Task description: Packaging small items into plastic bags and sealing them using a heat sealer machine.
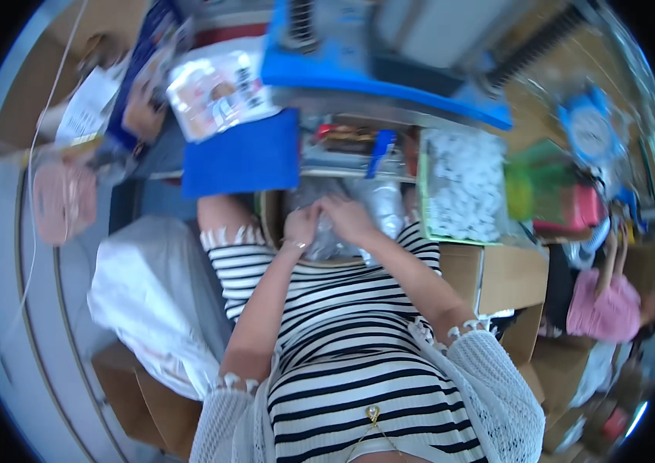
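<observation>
- We are holding our left hand and our right hand close together in front of the lap, with the fingertips meeting or nearly meeting.
- Under them the clear plastic wrapping is lying, crumpled, inside an open cardboard box, which is standing between our thighs.
- With the left hand we are bending the fingers inward at the plastic; we cannot tell if they are pinching it.
- With the right hand we are also curving the fingers downward at the plastic; here too the picture is blurring, and we cannot tell if the grip is closed.
- Ahead of the left hand, a flat blue sheet is lying at the bench edge, and a white printed packet is resting just beyond it.
- To the right of our right hand, a pale green tray is holding many small white pieces.
- Beyond both hands, a large blue machine is standing on the bench.
- Further to the right, a co-worker in a pink top is sitting, well apart from us.
</observation>
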`<state>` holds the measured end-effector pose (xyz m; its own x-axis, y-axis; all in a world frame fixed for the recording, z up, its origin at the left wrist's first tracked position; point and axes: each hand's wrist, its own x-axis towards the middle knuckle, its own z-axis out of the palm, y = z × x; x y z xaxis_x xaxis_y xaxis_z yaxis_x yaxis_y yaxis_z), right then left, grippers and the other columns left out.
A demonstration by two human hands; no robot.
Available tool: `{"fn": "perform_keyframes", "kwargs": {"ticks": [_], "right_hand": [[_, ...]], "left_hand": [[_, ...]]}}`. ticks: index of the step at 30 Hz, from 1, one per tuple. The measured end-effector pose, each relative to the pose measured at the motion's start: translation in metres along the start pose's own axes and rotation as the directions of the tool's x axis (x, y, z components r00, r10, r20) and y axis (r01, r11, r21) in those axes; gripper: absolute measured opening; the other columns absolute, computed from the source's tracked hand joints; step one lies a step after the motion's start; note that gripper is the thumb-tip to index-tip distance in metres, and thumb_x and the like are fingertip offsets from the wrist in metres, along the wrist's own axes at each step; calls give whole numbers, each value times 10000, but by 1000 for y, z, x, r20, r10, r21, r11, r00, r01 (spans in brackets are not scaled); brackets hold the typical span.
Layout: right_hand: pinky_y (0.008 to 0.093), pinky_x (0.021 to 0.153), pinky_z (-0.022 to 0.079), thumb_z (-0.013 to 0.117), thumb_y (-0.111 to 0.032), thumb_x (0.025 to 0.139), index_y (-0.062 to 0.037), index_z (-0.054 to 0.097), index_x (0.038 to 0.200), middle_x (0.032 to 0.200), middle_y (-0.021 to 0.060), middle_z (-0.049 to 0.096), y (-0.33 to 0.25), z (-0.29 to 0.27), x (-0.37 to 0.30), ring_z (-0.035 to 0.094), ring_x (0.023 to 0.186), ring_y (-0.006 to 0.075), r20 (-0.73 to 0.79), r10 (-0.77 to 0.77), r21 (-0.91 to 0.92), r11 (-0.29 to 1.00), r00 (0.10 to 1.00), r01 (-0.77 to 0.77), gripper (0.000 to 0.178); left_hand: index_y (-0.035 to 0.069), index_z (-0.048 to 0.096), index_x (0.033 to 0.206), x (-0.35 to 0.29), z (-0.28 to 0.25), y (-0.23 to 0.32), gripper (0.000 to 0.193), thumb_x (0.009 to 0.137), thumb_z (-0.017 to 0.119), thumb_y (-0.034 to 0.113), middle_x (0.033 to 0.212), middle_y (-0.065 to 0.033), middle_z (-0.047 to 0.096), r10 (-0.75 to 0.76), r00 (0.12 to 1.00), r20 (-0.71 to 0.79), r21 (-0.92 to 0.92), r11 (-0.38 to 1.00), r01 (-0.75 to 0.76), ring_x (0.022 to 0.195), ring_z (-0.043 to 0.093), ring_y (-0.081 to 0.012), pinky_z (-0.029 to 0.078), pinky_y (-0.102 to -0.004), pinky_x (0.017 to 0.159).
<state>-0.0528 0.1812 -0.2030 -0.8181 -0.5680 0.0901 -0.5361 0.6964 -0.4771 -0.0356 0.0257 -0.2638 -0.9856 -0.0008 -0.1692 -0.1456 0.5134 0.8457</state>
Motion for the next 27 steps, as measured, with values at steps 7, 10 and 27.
{"fn": "perform_keyframes", "kwargs": {"ticks": [7, 10, 27], "right_hand": [[387, 793, 516, 570, -63, 756, -36, 561, 967, 1014, 109, 614, -22, 17, -4, 607, 983, 269, 11, -107, -203, 973, 994, 107, 213], [410, 745, 516, 590, -25, 718, -44, 572, 915, 954, 101, 588, -32, 17, -7, 603, 906, 299, -56, -159, -192, 971, 986, 146, 199], [316, 916, 468, 614, -270, 953, 2, 624, 1174, 1106, 106, 665, 60, 40, 38, 613, 1014, 216, -35, 436, 673, 675, 899, -302, 350]], "left_hand": [[-46, 693, 873, 0, -6, -24, 324, 905, 642, 273, 780, -130, 701, -425, 888, 175, -492, 744, 453, 681, 658, -223, 504, -340, 639], [-66, 686, 888, 2, -1, -26, 244, 894, 672, 177, 759, -76, 685, -428, 880, 208, -757, 499, 422, 663, 624, -137, 486, -282, 616], [104, 678, 857, -93, -8, 50, 207, 919, 530, 234, 743, -187, 657, 78, 994, 76, 313, 945, -98, 678, 644, -387, 495, -508, 637]]}}
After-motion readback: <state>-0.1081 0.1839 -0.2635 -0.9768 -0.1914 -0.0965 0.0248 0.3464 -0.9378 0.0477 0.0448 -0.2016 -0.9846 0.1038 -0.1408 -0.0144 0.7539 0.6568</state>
